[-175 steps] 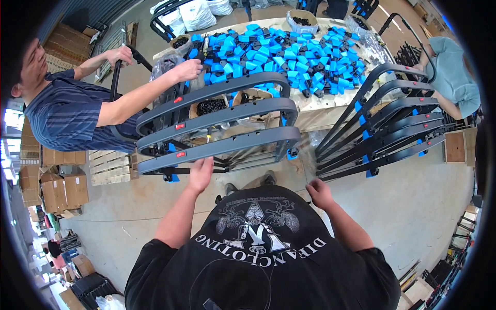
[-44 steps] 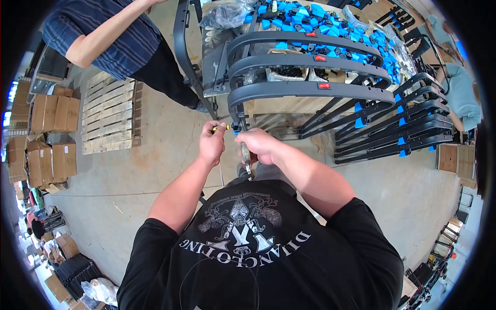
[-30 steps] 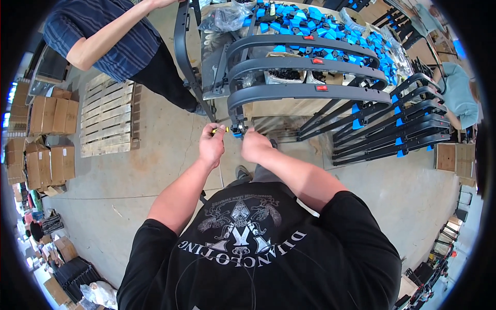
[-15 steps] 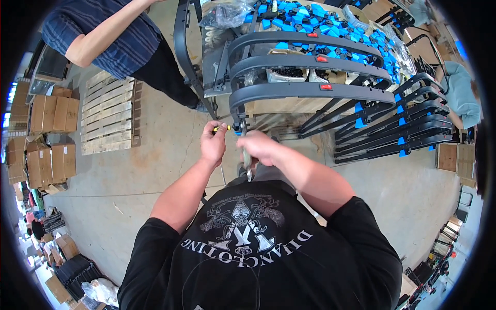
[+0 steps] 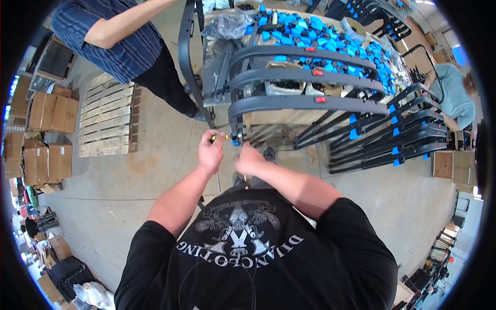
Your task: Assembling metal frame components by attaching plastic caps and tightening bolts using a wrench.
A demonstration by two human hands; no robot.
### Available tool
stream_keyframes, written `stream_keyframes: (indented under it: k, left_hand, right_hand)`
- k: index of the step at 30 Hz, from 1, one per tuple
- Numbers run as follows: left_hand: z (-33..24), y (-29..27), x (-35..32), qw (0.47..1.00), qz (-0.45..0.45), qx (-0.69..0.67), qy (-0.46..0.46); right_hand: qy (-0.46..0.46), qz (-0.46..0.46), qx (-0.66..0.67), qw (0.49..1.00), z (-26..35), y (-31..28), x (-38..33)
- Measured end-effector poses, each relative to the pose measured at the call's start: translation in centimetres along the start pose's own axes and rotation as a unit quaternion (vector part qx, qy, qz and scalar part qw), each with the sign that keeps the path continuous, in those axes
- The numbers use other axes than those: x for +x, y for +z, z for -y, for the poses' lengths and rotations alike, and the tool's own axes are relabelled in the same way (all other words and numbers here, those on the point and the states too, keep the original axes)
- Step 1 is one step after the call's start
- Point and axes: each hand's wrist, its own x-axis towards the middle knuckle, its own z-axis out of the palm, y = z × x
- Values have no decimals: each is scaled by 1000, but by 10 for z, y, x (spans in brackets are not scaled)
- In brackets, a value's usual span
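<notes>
My left hand [image 5: 211,155] is closed around a tool with a yellow-and-black handle [image 5: 220,137]. A thin metal shaft [image 5: 218,182] shows below that hand. Just to its right, my right hand [image 5: 249,159] is closed around a silver hand tool that looks like a wrench [image 5: 246,179]; most of it is hidden by the fingers. Both hands are at the lower end of the nearest dark curved metal frame [image 5: 305,105], where a small blue piece [image 5: 235,143] sits. The fingertips' exact contact with the frame cannot be made out.
Behind the curved frames, a table holds many blue-and-black parts [image 5: 310,31]. More black frames [image 5: 382,147] lean in a row at right. A co-worker in a striped shirt [image 5: 116,31] stands at left near a wooden pallet [image 5: 106,119]; another person [image 5: 454,93] is at far right.
The head view has shifted slightly, so the frames and table sit lower in it. My right hand has turned, and the silver tool below it shows less. Both hands stay at the frame end.
</notes>
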Motion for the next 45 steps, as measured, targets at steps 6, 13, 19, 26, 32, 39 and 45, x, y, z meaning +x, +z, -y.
stream_keyframes:
  k: [6,13,19,26,32,39,45]
  left_hand:
    - [-3,-7,-1,999,-16,12,27]
    - [14,-6,7,994,-13,36,106]
    - [5,-8,7,998,9,16,55]
    - [-8,-4,-10,997,-34,20,73]
    - [17,-13,-26,985,-138,56,86]
    - [53,-16,-8,936,-88,333,74]
    - [55,-16,0,936,-86,316,129]
  right_hand:
    - [99,185,238,948,29,-31,-20]
    - [19,128,112,985,-3,-3,6]
    - [-10,60,-20,998,13,-16,-14]
    - [-41,98,115,988,-24,11,-9]
    - [-49,43,46,997,-18,27,-17]
    - [-6,82,39,996,-6,20,-18]
    - [-62,-56,21,996,-30,41,-10]
